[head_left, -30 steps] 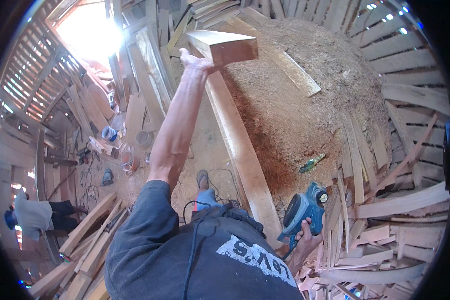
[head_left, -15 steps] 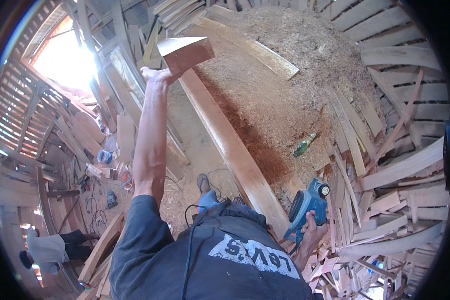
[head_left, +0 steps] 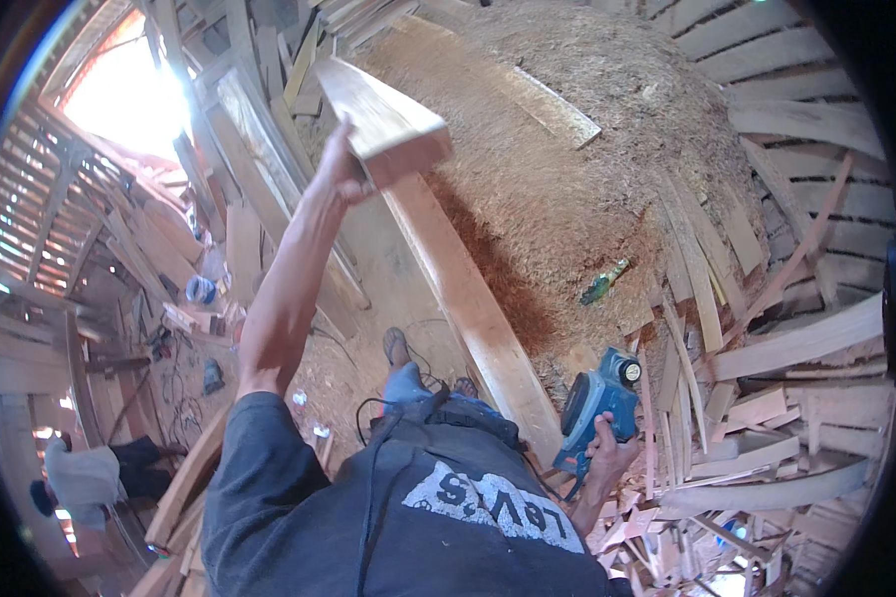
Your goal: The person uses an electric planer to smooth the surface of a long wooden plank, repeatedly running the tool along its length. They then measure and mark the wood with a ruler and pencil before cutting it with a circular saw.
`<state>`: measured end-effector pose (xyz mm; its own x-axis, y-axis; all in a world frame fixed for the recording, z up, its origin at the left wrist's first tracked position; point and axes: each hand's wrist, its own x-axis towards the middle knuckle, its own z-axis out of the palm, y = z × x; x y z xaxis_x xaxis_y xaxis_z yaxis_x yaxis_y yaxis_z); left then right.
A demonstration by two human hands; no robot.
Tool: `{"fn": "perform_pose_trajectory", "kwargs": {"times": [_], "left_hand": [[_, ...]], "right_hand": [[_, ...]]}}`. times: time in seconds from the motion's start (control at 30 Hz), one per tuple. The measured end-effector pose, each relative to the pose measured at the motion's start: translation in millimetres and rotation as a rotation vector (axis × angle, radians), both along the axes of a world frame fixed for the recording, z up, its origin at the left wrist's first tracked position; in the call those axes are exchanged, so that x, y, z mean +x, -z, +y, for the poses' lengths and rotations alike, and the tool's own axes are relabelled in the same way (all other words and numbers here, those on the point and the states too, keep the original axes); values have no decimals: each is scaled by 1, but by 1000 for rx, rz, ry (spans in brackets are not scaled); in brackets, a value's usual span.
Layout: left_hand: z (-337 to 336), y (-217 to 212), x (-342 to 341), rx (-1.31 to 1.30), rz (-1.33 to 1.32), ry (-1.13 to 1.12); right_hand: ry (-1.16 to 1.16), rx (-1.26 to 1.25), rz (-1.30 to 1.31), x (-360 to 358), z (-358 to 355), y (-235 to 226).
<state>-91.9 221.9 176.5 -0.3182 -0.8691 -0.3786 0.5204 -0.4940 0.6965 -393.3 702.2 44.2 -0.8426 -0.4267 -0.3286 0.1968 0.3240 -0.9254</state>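
Observation:
My left hand (head_left: 344, 171), arm stretched forward, grips a thick wooden board (head_left: 380, 107) by its side near the closer end. The pale broad face of this board shows, along with its shaded end. Below and beyond it runs a long wooden beam (head_left: 473, 308), slanting from the far middle down to near my waist; whether the board touches the beam I cannot tell. At my right side, beside the beam's near end, my right hand (head_left: 612, 454) is closed round the handle of a teal electric hand planer (head_left: 601, 400).
Wood shavings (head_left: 657, 109) are heaped beyond the beam, with a loose plank (head_left: 553, 107) and a green bottle (head_left: 604, 283) on them. Boards and offcuts (head_left: 697, 269) crowd the right. Cables (head_left: 184, 398) lie on the left floor, near another person (head_left: 95, 473).
My left hand has turned the board, so more of its broad face shows, and brought it slightly nearer and rightward. The planer stays in my right hand, hardly moved.

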Motion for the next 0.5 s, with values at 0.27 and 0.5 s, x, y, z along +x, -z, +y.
{"fn": "perform_pose_trajectory", "kwargs": {"times": [0.27, 0.5], "left_hand": [[47, 281, -27, 97, -342, 99], [10, 285, 13, -69, -1282, 940]], "right_hand": [[-110, 131, -62, 25, -16, -9], [-452, 283, 78, 36, -46, -4]]}}
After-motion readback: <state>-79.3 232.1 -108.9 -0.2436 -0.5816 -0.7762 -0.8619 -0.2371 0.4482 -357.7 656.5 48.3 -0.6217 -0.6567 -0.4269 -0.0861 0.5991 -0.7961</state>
